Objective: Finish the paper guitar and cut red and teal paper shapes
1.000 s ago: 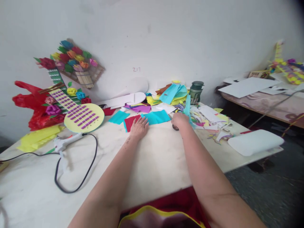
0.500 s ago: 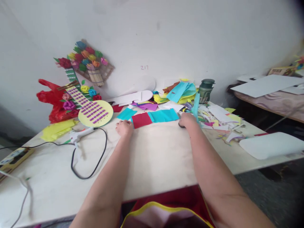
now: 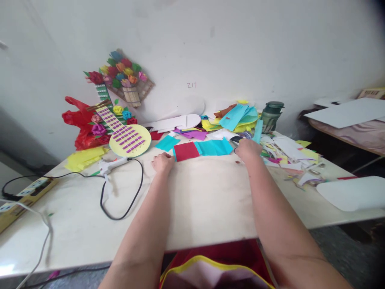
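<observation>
My left hand (image 3: 163, 163) rests on the table with its fingers curled together, fingertips by the left edge of a red paper piece (image 3: 187, 152). Whatever they may pinch is hidden. Right of the red piece, and meeting it, lies a creased turquoise paper strip (image 3: 215, 147). Another turquoise piece (image 3: 167, 143) lies behind my left hand. At the strip's right end, my right hand (image 3: 248, 151) is closed on what look like dark-handled scissors (image 3: 236, 139), mostly covered by the fingers.
A glue gun (image 3: 112, 165) with a looping black cord lies left, near a paper guitar (image 3: 130, 140) and a power strip (image 3: 27, 200). Coloured paper (image 3: 237, 116), a green bottle (image 3: 272, 116) and paper scraps (image 3: 288, 150) fill the back right. A white sheet (image 3: 355, 192) lies at the right edge.
The view has shifted, so the table's contents appear farther right. My right hand has lifted slightly and turned, showing more of the dark scissors. My left hand stays beside the red paper.
</observation>
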Tool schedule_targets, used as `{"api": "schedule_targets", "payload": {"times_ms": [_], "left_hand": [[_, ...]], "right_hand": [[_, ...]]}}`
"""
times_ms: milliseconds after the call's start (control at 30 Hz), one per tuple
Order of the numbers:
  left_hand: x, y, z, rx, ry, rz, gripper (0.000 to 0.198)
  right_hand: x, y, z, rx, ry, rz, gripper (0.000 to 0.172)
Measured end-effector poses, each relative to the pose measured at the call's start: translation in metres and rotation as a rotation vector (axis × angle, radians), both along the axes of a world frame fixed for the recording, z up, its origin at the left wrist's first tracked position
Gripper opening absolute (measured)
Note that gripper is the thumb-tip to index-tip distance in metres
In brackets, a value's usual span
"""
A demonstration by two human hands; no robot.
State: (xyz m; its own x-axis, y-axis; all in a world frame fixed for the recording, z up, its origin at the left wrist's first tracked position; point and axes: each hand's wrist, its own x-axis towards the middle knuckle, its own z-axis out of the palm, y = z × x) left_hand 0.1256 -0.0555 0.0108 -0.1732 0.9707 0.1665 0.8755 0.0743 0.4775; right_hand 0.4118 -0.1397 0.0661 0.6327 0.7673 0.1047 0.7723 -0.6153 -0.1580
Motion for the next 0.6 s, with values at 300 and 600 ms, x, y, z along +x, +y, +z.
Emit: {"api": "schedule_targets", "payload": {"times_ms": [300, 600], "left_hand": [[-0.004, 0.002, 0.001, -0.034, 0.016, -0.062, 0.022], [-0.003, 0.002, 0.0, -0.007, 0.056, -0.088, 0.021]], "right_hand": [[-0.025, -0.002, 0.012, 0.076, 0.029, 0.052, 0.032], [-0.017, -0.004, 0.015, -0.192, 0.215, 0.149, 0.014]]}}
